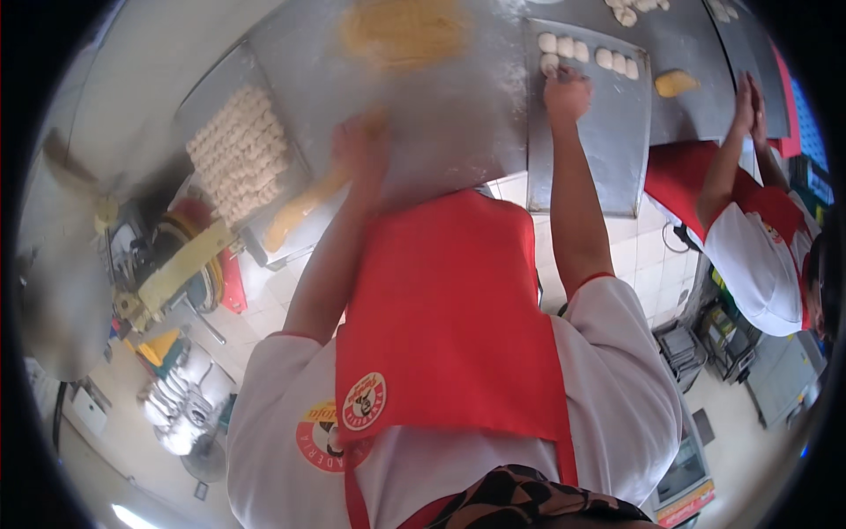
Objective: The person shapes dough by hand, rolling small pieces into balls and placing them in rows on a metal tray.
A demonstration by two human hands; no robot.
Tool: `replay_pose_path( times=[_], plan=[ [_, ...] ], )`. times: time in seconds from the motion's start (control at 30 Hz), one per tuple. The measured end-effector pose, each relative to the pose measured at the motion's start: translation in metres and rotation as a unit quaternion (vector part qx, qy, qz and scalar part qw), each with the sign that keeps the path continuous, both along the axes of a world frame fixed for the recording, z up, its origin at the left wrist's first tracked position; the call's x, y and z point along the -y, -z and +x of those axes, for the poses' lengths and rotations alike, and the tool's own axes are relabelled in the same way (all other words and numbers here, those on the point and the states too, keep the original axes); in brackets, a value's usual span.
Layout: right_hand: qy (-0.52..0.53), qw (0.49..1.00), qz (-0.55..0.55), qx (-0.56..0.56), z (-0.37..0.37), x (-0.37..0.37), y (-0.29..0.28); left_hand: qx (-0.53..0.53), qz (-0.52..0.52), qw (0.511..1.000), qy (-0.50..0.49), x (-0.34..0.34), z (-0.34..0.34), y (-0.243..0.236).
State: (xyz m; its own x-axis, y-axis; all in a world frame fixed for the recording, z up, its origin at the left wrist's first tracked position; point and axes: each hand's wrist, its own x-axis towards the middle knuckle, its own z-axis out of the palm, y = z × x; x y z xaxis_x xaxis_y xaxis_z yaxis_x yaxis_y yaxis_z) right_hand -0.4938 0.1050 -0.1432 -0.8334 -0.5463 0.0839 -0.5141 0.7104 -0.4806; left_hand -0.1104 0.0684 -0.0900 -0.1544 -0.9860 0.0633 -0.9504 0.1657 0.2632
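Observation:
My left hand (pixel 361 148), blurred, is at the steel worktable (pixel 458 141), touching yellow dough; its finger grip is unclear. A long yellow dough roll (pixel 291 216) runs from beside it toward the lower left. A flattened sheet of yellow dough (pixel 405 31) lies above it. My right hand (pixel 568 99) has its fingers closed on a pale dough ball (pixel 549 65) at the upper left of a metal tray (pixel 589 150). Short rows of similar balls (pixel 617 62) sit on that tray.
At left, a tray (pixel 295 167) holds several rows of dough balls (pixel 236 154), beside metal equipment (pixel 176 264). At right, a co-worker (pixel 749 256) in a red apron has hands (pixel 751 110) pressed together near a yellow dough piece (pixel 677 84). More pale balls (pixel 626 13) lie at the back right.

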Motion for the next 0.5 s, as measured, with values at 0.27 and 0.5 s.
replay_pose_path(
  times=[0.27,0.5],
  plan=[
    [-0.389,0.894,-0.080,0.208,0.188,0.008,-0.034,-0.092,-0.044,0.987,0.126,0.006,0.048,0.040],
    [-0.459,0.828,0.028,0.321,0.267,0.008,-0.061,-0.219,-0.051,0.957,0.184,-0.022,0.068,0.023]
  ],
)
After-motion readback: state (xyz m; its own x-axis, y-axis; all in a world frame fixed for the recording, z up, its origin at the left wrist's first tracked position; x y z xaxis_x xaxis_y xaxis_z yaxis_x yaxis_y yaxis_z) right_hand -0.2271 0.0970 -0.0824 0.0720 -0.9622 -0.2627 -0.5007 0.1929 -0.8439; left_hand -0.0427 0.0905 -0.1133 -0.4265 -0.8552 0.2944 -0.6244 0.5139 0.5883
